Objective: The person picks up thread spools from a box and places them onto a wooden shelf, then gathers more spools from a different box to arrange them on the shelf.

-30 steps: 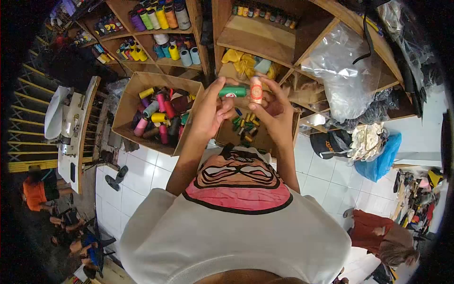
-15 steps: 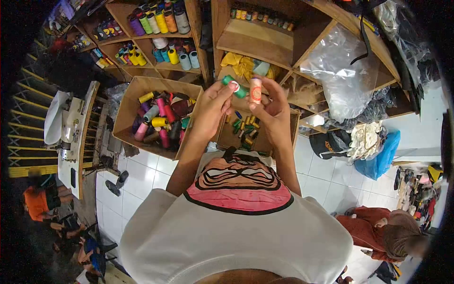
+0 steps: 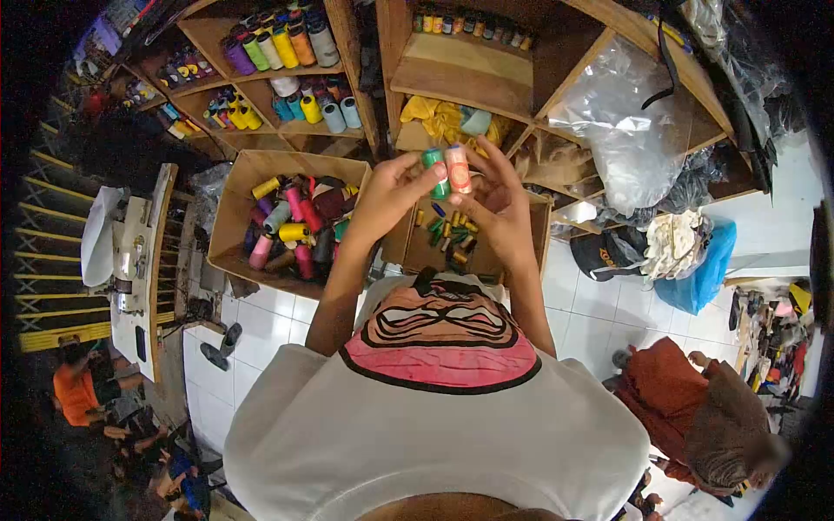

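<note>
A green thread spool [image 3: 436, 174] with a round red label stands upright in my left hand [image 3: 395, 193], fingers closed round its side. Right beside it, my right hand [image 3: 497, 204] grips a pale peach thread spool [image 3: 458, 171] with an orange-red label. Both spools are held side by side over a cardboard box [image 3: 417, 246] in which several small green and gold spools [image 3: 450, 231] lie. To the left, a larger cardboard box [image 3: 228, 211] is filled with mixed cones and spools of pink, yellow, grey and dark thread [image 3: 295, 213].
Wooden shelves [image 3: 460, 89] ahead hold rows of thread cones [image 3: 282, 48], small spools and a yellow cloth [image 3: 434, 117]. Clear plastic bags [image 3: 621, 130] hang at the right. A sewing machine table [image 3: 143, 286] stands left. A person in rust-red clothing [image 3: 665, 391] is at the lower right.
My left hand has turned the green spool from tilted to upright, label showing, and brought it next to the peach spool. The peach spool has shifted slightly left.
</note>
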{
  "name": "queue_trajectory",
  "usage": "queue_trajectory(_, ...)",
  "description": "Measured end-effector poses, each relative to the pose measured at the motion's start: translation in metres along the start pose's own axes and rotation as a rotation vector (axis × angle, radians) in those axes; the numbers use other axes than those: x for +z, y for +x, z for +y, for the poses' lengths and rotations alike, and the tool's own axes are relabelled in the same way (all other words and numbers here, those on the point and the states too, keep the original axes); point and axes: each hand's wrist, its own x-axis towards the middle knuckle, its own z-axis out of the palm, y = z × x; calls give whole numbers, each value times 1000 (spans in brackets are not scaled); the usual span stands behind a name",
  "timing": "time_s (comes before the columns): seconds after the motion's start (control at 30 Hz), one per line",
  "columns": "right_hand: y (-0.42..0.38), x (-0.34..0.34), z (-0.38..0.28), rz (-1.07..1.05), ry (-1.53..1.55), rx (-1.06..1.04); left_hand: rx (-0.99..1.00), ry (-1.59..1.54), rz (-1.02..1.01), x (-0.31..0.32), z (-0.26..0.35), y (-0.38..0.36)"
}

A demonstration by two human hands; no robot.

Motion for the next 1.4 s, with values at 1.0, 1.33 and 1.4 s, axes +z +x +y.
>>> queue_trajectory(1.0,177,-61,64,220,-290,131,447,456,475,-43,-121,269)
queue_trajectory(1.33,360,-122,199,364,202,198,326,942,630,-42,-161,303)
queue_trajectory(1.4,384,-135,213,240,45,27,230,988,581,-41,-165,306)
